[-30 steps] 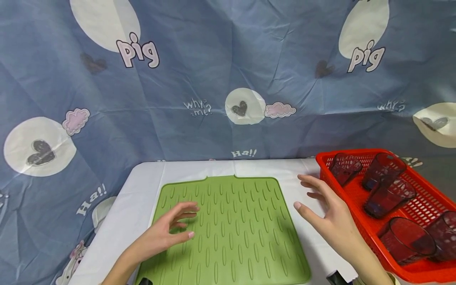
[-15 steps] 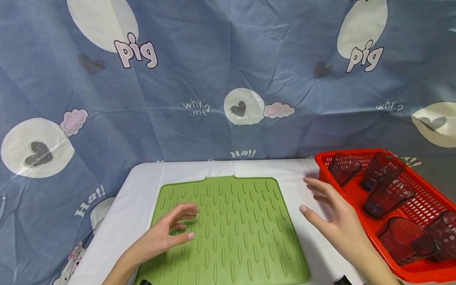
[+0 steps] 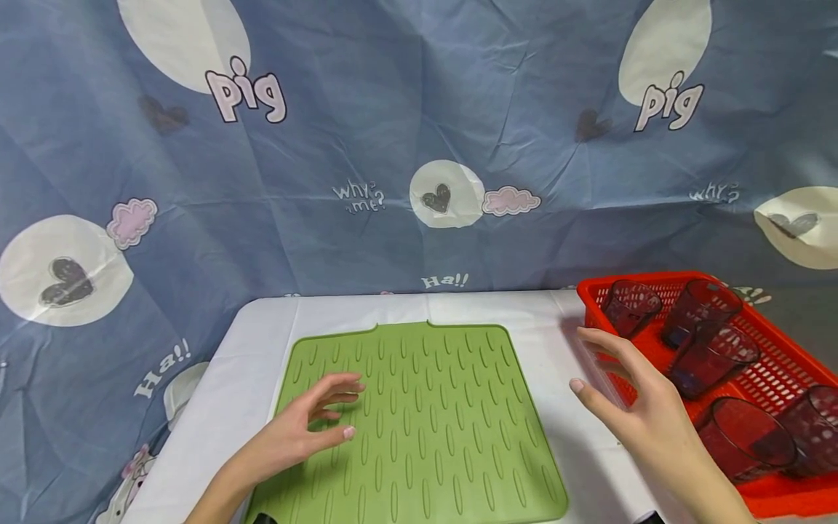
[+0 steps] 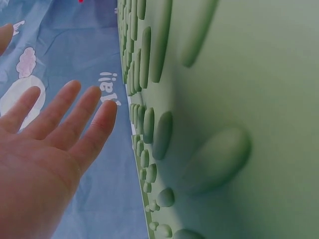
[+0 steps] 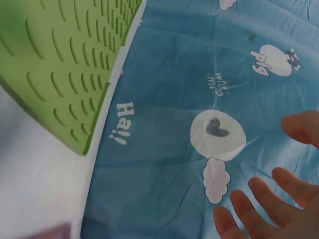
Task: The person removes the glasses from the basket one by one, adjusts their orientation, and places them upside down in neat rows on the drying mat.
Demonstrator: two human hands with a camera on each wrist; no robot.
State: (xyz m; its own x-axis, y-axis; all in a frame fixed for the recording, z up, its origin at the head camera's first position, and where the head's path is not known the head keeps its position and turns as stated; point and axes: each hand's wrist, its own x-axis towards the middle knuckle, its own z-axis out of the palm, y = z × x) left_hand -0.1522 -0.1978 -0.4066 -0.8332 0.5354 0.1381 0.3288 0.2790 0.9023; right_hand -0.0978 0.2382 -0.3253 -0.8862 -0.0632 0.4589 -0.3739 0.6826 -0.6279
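A flat green ridged mat [image 3: 419, 407] lies on the white table. Over its left part hovers my left hand [image 3: 304, 422], fingers loosely bent and holding nothing; the left wrist view shows that hand [image 4: 55, 144] spread beside the mat's raised ridges. My right hand [image 3: 644, 404] hangs above the white cloth between the mat and a red plastic basket [image 3: 661, 278], its thumb and fingers apart. In the right wrist view the right hand [image 5: 279, 209] has nothing in it. Several dark reddish see-through tumblers stand or lean in the basket, one tumbler [image 3: 746, 440] near its front.
A blue curtain [image 3: 366, 145] with printed words and shapes rises behind the table's back edge. White tablecloth [image 3: 327, 313] shows around the mat. Something pale [image 3: 183, 389] stands beyond the table's left edge.
My right hand has moved to the right, away from the mat and closer to the red basket, partly covering its near side. My left hand has hardly moved.
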